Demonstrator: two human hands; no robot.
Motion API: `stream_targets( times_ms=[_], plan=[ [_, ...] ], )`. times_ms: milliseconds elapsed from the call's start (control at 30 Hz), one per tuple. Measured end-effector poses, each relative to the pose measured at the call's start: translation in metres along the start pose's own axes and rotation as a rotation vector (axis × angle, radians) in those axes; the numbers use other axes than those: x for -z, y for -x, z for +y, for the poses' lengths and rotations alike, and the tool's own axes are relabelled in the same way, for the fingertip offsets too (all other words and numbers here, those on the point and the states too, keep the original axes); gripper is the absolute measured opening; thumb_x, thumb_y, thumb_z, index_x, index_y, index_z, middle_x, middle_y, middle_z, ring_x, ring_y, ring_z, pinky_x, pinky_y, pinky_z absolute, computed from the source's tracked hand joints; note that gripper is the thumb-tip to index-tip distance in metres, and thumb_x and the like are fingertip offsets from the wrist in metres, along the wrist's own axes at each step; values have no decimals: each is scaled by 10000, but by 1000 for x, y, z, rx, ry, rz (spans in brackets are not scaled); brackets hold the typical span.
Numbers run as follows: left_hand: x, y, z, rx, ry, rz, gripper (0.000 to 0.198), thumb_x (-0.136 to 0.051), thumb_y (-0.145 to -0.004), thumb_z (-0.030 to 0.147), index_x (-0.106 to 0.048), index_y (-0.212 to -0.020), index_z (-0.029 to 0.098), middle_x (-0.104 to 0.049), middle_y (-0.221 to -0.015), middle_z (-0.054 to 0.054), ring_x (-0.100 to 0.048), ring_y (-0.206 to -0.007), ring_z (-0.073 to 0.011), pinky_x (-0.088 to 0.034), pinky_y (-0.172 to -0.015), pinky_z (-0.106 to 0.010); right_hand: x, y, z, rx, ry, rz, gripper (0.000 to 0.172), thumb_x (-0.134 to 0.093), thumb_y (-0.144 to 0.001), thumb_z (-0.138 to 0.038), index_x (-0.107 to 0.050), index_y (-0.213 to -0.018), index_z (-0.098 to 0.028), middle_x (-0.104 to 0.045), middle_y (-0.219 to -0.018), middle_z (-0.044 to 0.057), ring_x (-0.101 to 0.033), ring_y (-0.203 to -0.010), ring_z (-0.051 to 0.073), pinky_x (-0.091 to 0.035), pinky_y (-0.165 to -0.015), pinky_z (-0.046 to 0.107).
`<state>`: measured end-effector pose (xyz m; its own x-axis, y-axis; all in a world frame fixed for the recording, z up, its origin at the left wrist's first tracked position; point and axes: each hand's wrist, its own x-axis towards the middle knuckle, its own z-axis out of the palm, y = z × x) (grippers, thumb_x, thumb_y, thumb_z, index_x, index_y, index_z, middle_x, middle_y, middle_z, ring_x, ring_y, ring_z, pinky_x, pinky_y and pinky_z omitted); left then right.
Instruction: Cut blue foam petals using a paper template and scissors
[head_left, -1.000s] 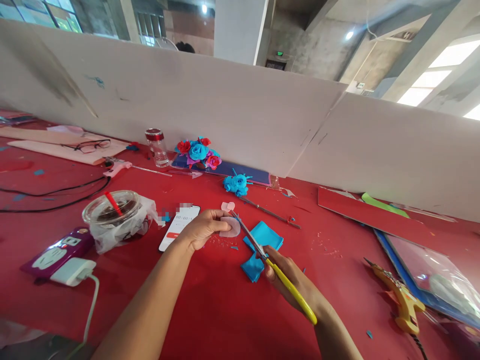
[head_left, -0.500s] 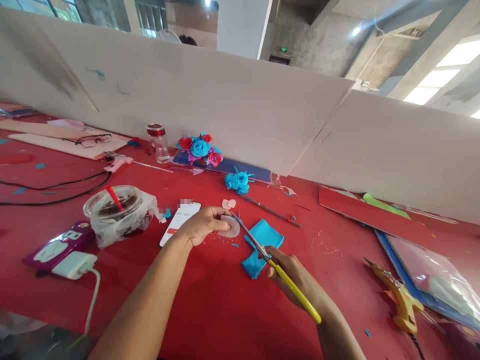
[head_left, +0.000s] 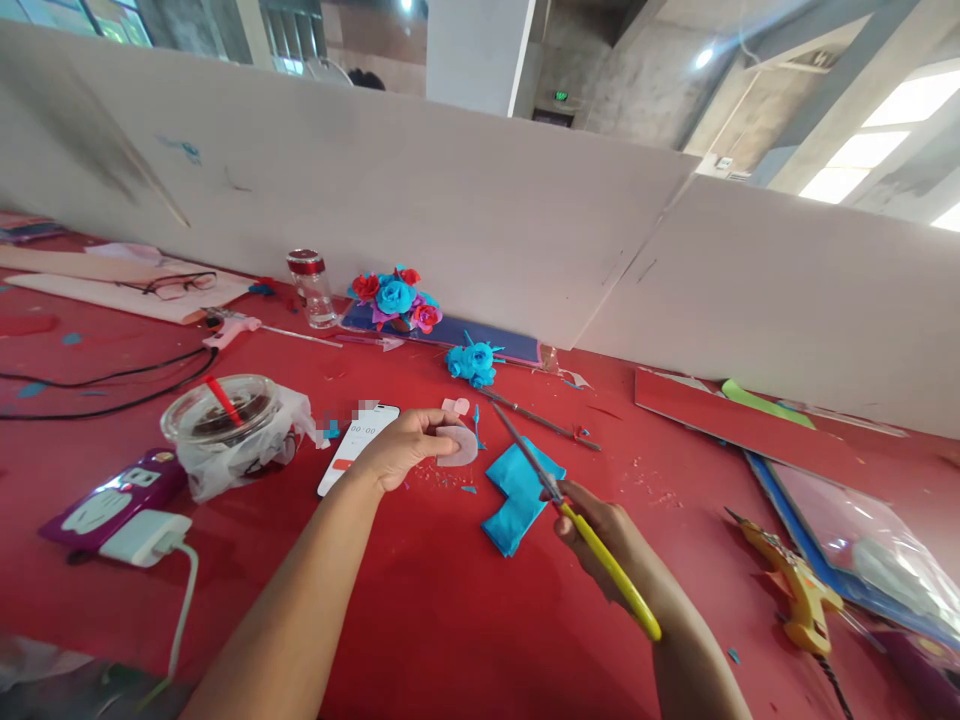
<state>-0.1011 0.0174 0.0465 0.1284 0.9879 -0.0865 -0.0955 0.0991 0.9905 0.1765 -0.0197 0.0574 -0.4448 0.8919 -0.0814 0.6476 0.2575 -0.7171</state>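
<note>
At the far left of the red bench [head_left: 420, 630], a purple power strip [head_left: 105, 510] carries a white charger [head_left: 139, 538], and a lidded cup [head_left: 232, 415] with a red straw stands just beside it. Farther back are a pair of glasses [head_left: 180, 285] and a red-topped bottle [head_left: 313, 290]. A phone [head_left: 356, 445] lies on the bench, partly covered in this view by the left hand [head_left: 397, 450]. That hand's thumb and fingers are clamped on a pale paper disc [head_left: 463, 447], whose free edge faces right. Small pink pieces [head_left: 456, 406] lie just beyond it, with blue paper flowers [head_left: 472, 362] behind them.

To the right of the disc lies a folded blue sheet [head_left: 525, 480]. The right hand [head_left: 600, 525] has its fingers closed around yellow-handled scissors [head_left: 611, 565]; the blades point forward and to the left, apart from the disc, and look nearly together — whether fully shut, I cannot tell. At the far right rests a yellow glue gun [head_left: 799, 585], near a red board [head_left: 735, 425].

The step in hand appears to be shaping the disc by cutting, with the blades clear of it at this moment. A further cut would call for opening the blades and bringing them to the disc's free edge — well away from the left thumb.
</note>
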Motion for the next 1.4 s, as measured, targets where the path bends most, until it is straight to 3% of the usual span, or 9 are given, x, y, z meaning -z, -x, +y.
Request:
stream_targets(
  times_ms=[167,367,600,767,867,967,1033,1167,1400],
  plan=[
    [-13,-1,2,-144,-35,107,142,-723,-676,269,-708,-802,205,-693,-953,-66,-596,-1035,-233,-413,-905,-337,16,31,24,-373,313,378,410,-466,-828,-582,-527,-1065,-253,-486,-479,-44,-511,-447,190,-346,-459,250],
    [-18,-4,-1,-346,-87,166,134,-757,-652,296,-720,-748,211,-571,-1068,-48,-590,-1051,-222,-460,-890,-327,13,44,60,-698,566,345,388,-332,-879,-428,-490,-1137,-185,-638,-586,51,-666,-625,303,-409,-537,321],
    [-19,1,2,-394,-85,97,78,-639,-724,204,-699,-774,206,-618,-1123,-71,-600,-1042,-229,-471,-883,-351,33,58,29,-725,695,198,440,-373,-864,-548,-605,-1145,-303,-718,-943,110,-658,-859,377,-444,-643,450],
    [-24,6,2,-419,-118,22,177,-549,-750,168,-707,-820,202,-618,-1165,-89,-528,-1171,-255,-439,-924,-336,43,40,-34,-353,803,745,363,-444,-883,-463,-696,-998,-228,-692,-1037,127,-538,-1098,369,-397,-849,496],
    [-27,3,-5,-407,-117,18,105,-590,-764,211,-673,-822,186,-601,-1177,-106,-507,-1199,-265,-452,-910,-339,22,-2,-47,-84,594,745,328,-459,-902,-350,-700,-755,-183,-702,-862,116,-587,-990,303,-404,-861,441],
    [-29,-2,-11,-353,-64,30,177,-634,-733,192,-621,-910,189,-584,-1217,-96,-571,-1110,-248,-477,-865,-335,-13,-44,-39,51,95,498,261,-517,-863,-264,-634,-1092,-218,-707,-909,61,-646,-838,207,-475,-735,327],
    [-31,-4,-13,-301,-33,23,309,-647,-717,174,-583,-1017,204,-578,-1237,-84,-624,-985,-212,-490,-820,-323,-37,-62,-31,64,-184,454,284,-556,-841,-316,-602,-1102,-214,-695,-960,65,-657,-797,190,-496,-674,297],
    [-38,-5,-14,-232,43,43,408,-687,-688,168,-568,-1076,211,-598,-1200,-70,-624,-948,-185,-476,-817,-300,-66,-68,-21,38,-599,391,197,-584,-819,-396,-585,-837,-200,-647,-688,9,-634,-607,163,-494,-579,276],
    [-46,-9,-27,33,191,5,256,-742,-662,296,-699,-872,156,-697,-869,-50,-616,-827,-174,-446,-824,-311,-65,-64,-21,-29,-867,377,241,-660,-753,-422,-585,-774,-194,-619,-635,-16,-601,-558,142,-495,-576,273]
  ],
)
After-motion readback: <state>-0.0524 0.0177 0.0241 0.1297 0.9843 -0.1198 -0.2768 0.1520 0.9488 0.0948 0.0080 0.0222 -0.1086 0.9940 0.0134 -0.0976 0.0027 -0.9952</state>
